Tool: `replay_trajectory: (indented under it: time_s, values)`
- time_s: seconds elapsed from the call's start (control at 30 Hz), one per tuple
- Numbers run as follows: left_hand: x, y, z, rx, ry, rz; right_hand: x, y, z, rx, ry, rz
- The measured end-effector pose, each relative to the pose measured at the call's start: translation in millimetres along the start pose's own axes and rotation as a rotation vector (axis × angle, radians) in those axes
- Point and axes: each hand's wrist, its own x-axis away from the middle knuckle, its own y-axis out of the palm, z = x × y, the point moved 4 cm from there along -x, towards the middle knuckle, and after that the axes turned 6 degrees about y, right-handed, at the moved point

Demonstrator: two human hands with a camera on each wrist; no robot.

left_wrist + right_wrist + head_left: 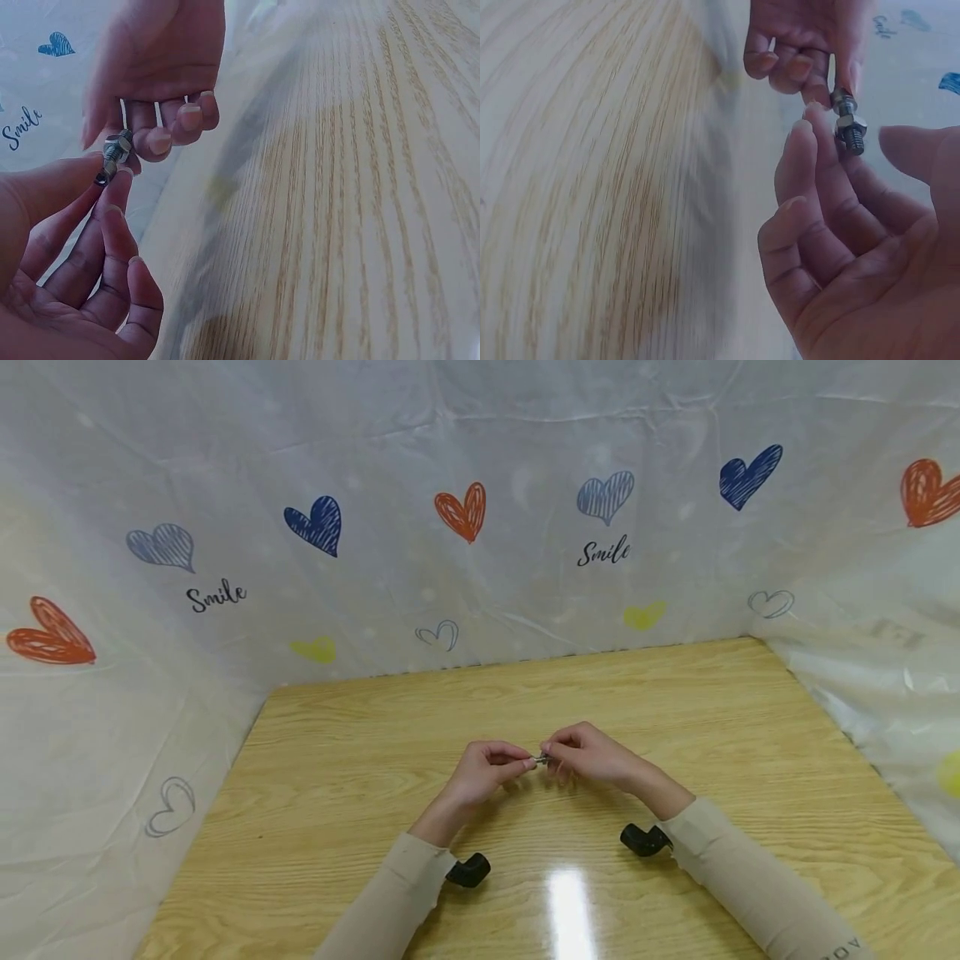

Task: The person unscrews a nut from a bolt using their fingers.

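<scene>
A small metal bolt [846, 105] with a hex nut [851, 125] on its thread is held up between the two hands. My left hand [482, 772] pinches the bolt's head end between thumb and index finger, its other fingers loosely bent. Opposite it, my right hand [592, 757] is at the nut end, where the threaded tip sticks out. In the right wrist view the right thumb stands a little apart from the nut, with the index finger close behind it. The left wrist view shows the nut [116, 145] near the right fingertips.
Beneath the hands lies a wood-grain table [360, 735]. A pale curtain [525, 585] printed with hearts and "Smile" hangs behind the table and along its sides. Black curved pieces [469, 870] stick out by both sleeve cuffs.
</scene>
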Motion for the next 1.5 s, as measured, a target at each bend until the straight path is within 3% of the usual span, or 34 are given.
replay_trajectory:
  time_s: [0.43, 0.8, 1.13, 1.37, 1.5]
  values:
    - [-0.5, -1.3, -0.6, -0.001, -0.005, 0.013, 1, -2.4, -2, -0.027, -0.033, -0.002]
    - [1.7, 0.2, 2.2, 0.017, -0.003, 0.003, 0, -4.6, 1, 0.035, 0.024, 0.049]
    - [3.4, 0.5, 2.7, -0.006, -0.025, -0.007, -1, 0.5, 0, -0.003, 0.009, 0.008]
    - [3.3, 0.8, 1.6, 0.033, -0.012, -0.013, 2, 0.3, -5, -0.034, -0.027, 0.016]
    - [-4.1, -1.6, -13.3, 0.036, -0.007, -0.002, 4, 0.4, -7, -0.076, -0.031, 0.021]
